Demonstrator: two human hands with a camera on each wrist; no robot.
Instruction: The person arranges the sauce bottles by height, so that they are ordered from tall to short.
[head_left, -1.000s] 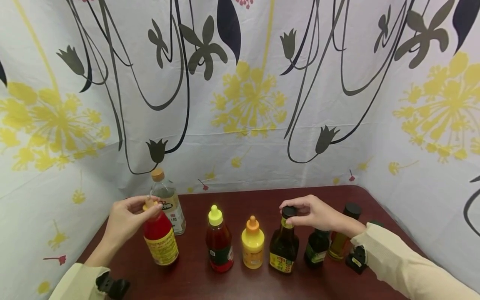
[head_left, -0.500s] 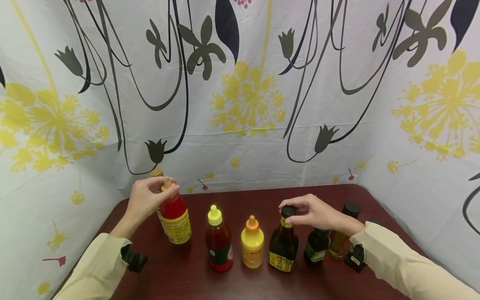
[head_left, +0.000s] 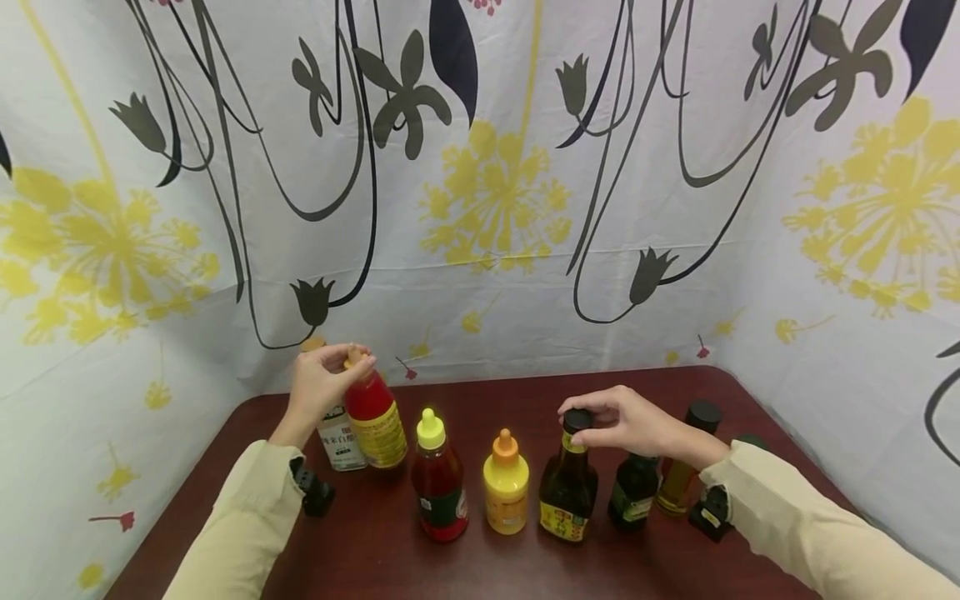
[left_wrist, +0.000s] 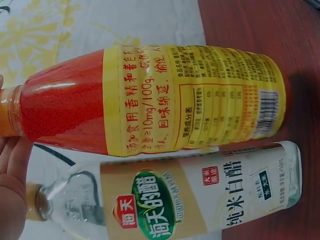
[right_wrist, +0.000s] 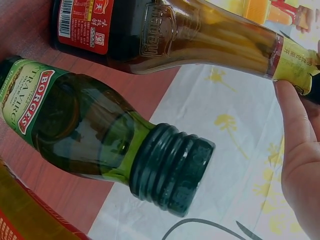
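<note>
Widest of all, the flowered cloth (head_left: 420, 250) hangs beyond the left hand (head_left: 322, 382) and the right hand (head_left: 632, 423), and the dark red table (head_left: 480, 575) spreads beneath their fingers. Now the bottles! The clear bottle (head_left: 341, 442) stands on the outer side of the left fingers, partly covered by that hand. And here's the one to watch: the red bottle (head_left: 378, 429), right below the left fingers, close alongside the clear one; whether they touch, or whether its base meets the table, I can't tell. Under the right fingers, upright, the dark bottle (head_left: 567, 492); the oil bottle (head_left: 677, 487) is outside them. Between the two sets of fingers stand the squeeze bottle (head_left: 440, 492), nearer the left, and the yellow bottle (head_left: 506, 487), nearer the right. The green bottle (head_left: 630, 496) sits just outside the dark one.

Down to the caps: left thumb and fingertips pinch the orange cap (left_wrist: 9, 112), right ones curl around the neck and black cap (head_left: 577, 420). Best to keep that left pinch firm, straighten the bottle, land its base flat and leave its clear neighbour unknocked; the right should simply stay steady.
</note>
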